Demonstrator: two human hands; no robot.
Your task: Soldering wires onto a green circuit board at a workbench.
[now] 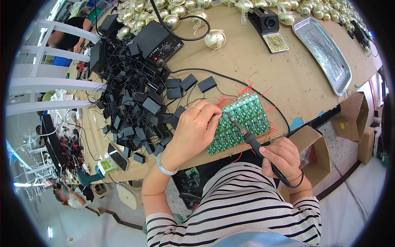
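Remotely, I'm judging the circuit board (252, 115) light, stiff, best edge-held, the right hand (284, 158) clamping the soldering iron (253, 143), left hand (196, 128) pinching fingertips together.

Circuit board (252, 117) right of block heap (152, 105)

Right hand (282, 158) around black soldering iron (251, 140)

Brn worktable (242, 61), gry speckled flr (340, 153), wht frame (53, 84) L.
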